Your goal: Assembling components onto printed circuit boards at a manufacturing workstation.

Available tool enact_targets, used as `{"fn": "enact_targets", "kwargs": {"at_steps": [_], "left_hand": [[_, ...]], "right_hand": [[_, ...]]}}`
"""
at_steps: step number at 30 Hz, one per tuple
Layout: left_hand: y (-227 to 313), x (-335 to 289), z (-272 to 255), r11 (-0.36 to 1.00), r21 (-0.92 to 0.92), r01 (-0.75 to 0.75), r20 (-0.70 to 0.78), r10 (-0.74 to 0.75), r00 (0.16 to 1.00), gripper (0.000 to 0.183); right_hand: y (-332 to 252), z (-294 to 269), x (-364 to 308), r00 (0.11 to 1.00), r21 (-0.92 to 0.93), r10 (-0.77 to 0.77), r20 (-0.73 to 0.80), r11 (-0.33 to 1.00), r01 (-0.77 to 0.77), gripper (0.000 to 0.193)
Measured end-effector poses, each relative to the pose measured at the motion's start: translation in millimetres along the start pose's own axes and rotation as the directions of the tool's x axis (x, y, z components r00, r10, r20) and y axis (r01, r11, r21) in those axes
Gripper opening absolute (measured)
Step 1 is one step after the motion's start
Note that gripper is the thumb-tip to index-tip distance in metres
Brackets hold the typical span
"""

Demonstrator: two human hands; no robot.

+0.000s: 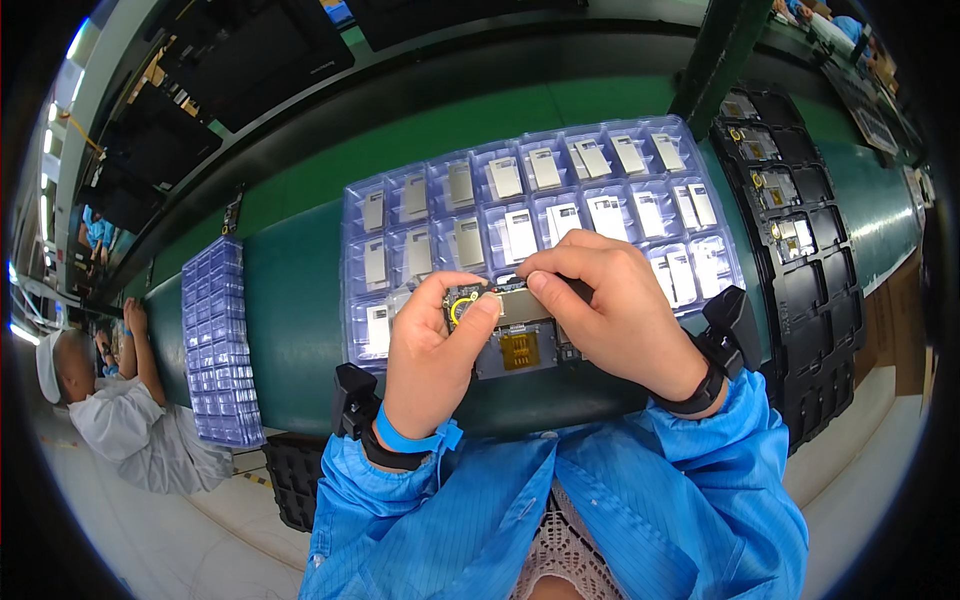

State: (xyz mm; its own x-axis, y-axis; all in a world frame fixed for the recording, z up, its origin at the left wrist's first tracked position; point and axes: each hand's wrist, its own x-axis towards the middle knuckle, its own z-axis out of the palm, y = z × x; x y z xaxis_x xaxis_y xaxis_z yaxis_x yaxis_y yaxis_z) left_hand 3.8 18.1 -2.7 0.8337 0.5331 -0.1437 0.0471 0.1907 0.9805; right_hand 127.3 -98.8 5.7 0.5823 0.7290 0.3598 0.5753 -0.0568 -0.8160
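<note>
Holding the circuit board (519,347) just above the clear tray's near edge (351,230), I judge this piece partway done; a silvery plate (519,307) lies against its face, though whether it is seated I can't tell; loose plates (519,235) fill many pockets, and several boards (795,238) sit in the black tray (815,270). My left hand (435,340) has thumb and fingers clamped on the board's left end; on my right hand (612,300), thumb and forefinger nearly meet at the plate's upper edge, gripping or merely pressing, I can't tell.
</note>
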Motion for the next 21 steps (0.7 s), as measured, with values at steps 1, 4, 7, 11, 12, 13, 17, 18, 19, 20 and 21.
{"fn": "enact_targets", "kwargs": {"at_steps": [1,4,7,11,12,13,17,18,19,20,21], "left_hand": [[0.3,0.2,0.5,1.0,-0.011,-0.003,0.004,0.003,1.0,0.018],[2.8,0.7,1.0,0.999,-0.034,0.014,0.013,-0.014,1.0,0.019],[3.6,1.8,-0.4,0.998,-0.046,0.049,0.024,-0.047,0.999,0.019],[5.4,3.8,-2.2,0.993,-0.071,0.094,0.049,-0.091,0.995,0.02],[5.4,3.8,-1.5,0.993,-0.071,0.095,0.049,-0.091,0.995,0.02],[5.3,4.0,-0.4,0.992,-0.089,0.088,0.046,-0.084,0.995,0.02],[4.2,4.2,-0.2,0.999,-0.018,0.043,0.019,-0.043,0.999,0.017],[4.4,3.1,0.0,0.999,-0.018,0.04,0.017,-0.04,0.999,0.017],[4.3,0.9,0.7,1.0,0.015,-0.01,0.011,0.01,1.0,0.017],[3.8,0.1,1.4,0.997,0.047,-0.06,0.009,0.06,0.998,0.016],[3.2,-0.3,1.7,0.997,0.047,-0.065,0.009,0.064,0.998,0.016]], "right_hand": [[1.2,-0.5,-0.3,1.0,0.0,0.002,-0.001,1.0,-0.002,0.011],[2.2,-1.7,-0.6,0.998,-0.015,0.001,0.059,1.0,0.0,0.012],[-0.7,-1.1,-0.3,0.999,-0.037,0.031,0.037,0.999,-0.029,0.012],[-1.0,-2.3,1.1,0.998,-0.078,0.033,0.049,0.997,-0.029,0.013],[-1.3,-2.5,1.3,0.998,-0.088,0.038,0.05,0.996,-0.033,0.013],[-1.0,-2.4,1.4,0.998,-0.088,0.038,0.05,0.996,-0.033,0.013],[-3.0,-3.8,1.4,0.996,-0.039,0.072,0.056,0.997,-0.07,0.013],[-3.8,-4.5,1.5,0.993,-0.002,0.093,0.072,0.996,-0.093,0.014],[-3.6,-5.3,0.8,0.993,-0.002,0.089,0.072,0.996,-0.089,0.014],[-2.1,-6.6,-0.1,0.995,-0.003,0.049,0.082,0.999,-0.049,0.013],[-0.9,-7.5,-0.9,0.996,-0.003,0.009,0.092,1.0,-0.009,0.014]]}}
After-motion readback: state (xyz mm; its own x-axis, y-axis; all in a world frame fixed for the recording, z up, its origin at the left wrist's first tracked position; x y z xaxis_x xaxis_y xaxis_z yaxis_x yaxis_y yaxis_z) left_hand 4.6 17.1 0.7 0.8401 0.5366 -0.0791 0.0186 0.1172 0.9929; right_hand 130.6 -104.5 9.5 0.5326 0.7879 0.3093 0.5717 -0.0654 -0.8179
